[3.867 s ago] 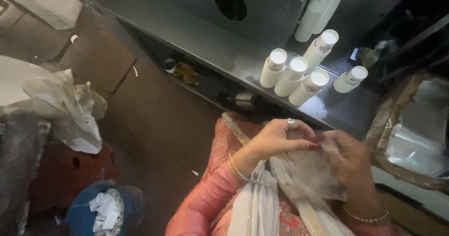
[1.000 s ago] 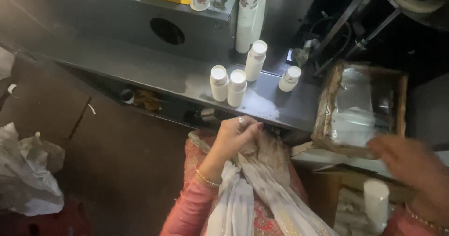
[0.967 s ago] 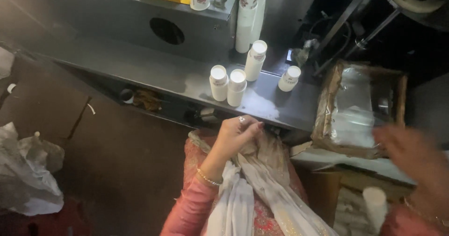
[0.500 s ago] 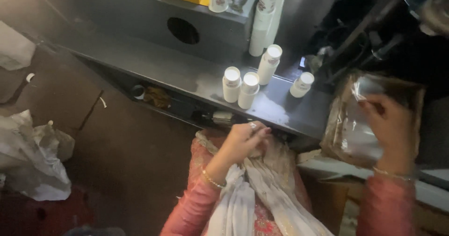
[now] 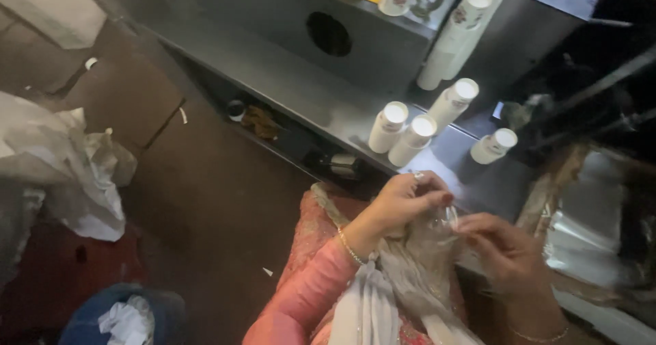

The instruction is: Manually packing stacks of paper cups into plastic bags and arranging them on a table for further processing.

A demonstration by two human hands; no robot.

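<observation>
My left hand (image 5: 404,199) pinches a small clear plastic piece (image 5: 444,216) over my lap, fingers closed on it. My right hand (image 5: 502,249) meets it from the right, fingertips touching the same clear piece. Under both hands lies a pale cloth (image 5: 403,283) draped over my pink sleeve. Just beyond my hands, several stacks of white paper cups (image 5: 412,138) lie and stand on a grey metal shelf (image 5: 287,85).
An open carton lined with clear plastic film (image 5: 588,215) sits to the right. Crumpled white bags (image 5: 61,174) lie on the floor at left, above a blue bin with paper (image 5: 123,314). The metal machine panel has a round hole (image 5: 329,34).
My right hand has come back from the carton on the right and joined the left hand at my lap. The view has shifted a little.
</observation>
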